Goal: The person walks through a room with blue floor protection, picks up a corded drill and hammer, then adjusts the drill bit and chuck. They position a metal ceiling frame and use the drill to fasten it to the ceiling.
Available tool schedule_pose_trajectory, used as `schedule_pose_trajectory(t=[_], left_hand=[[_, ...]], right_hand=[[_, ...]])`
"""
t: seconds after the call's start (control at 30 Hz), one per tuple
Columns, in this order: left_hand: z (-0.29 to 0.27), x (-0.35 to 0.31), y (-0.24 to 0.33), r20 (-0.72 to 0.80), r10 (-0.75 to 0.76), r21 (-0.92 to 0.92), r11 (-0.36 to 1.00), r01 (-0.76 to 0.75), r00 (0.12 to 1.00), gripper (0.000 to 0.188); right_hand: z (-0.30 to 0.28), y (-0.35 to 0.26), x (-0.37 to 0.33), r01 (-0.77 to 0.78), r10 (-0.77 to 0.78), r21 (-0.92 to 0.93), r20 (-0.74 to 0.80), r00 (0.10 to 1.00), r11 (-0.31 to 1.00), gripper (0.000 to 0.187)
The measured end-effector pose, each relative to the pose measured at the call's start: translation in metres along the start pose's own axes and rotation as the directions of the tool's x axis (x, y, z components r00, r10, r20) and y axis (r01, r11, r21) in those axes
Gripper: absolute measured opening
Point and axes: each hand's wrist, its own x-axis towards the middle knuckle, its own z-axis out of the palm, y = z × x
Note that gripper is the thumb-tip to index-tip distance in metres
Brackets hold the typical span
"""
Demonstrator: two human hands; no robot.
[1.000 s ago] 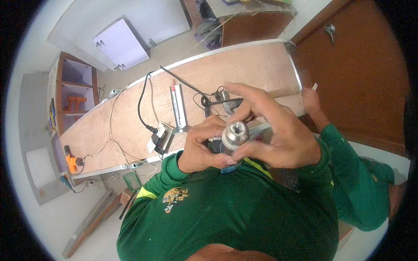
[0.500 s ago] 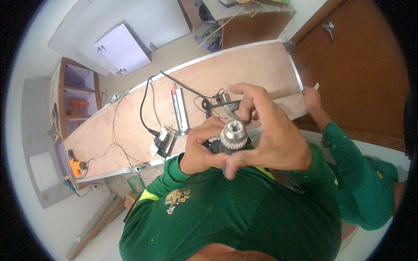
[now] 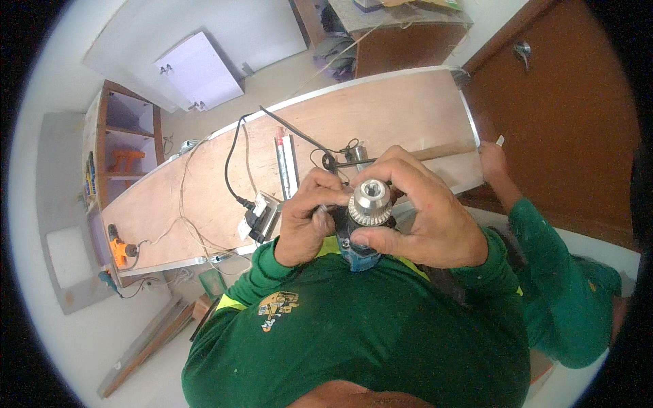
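while cables point(image 3: 294, 128) cross the table point(image 3: 394, 102), a hammer point(image 3: 443, 151) lies beyond the drill point(image 3: 370, 209).

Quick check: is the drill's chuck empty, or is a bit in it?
Empty, as far as shows: the chuck points toward the camera and nothing sticks out of its front.

We count one held drill point(image 3: 362, 259), one chuck point(image 3: 371, 202), one hammer point(image 3: 445, 150), one orange drill point(image 3: 122, 252), one counter point(image 3: 401, 112) and also one door handle point(image 3: 522, 52).
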Motion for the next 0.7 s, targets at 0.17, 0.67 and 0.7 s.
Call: schedule_pose_trajectory(t=[0.17, 0.67, 0.7], left_hand=[[-0.004, 0.029, 0.067, -0.091, -0.122, -0.142, 0.984, 0.109, 0.988, 0.047], [0.005, 0.090, 0.129, 0.194, -0.244, 0.213, 0.956, 0.202, 0.950, 0.050], [0.008, 0.087, 0.129, 0.189, -0.255, 0.208, 0.954, 0.215, 0.948, 0.050]], right_hand=[[0.014, 0.009, -0.001, -0.010, 0.020, 0.087, -0.108, 0.994, 0.996, 0.057], [0.020, 0.000, 0.007, 0.052, -0.045, 0.091, -0.068, 0.997, 0.995, 0.051], [0.021, 0.002, 0.007, 0.070, -0.064, 0.081, -0.064, 0.996, 0.994, 0.050]])
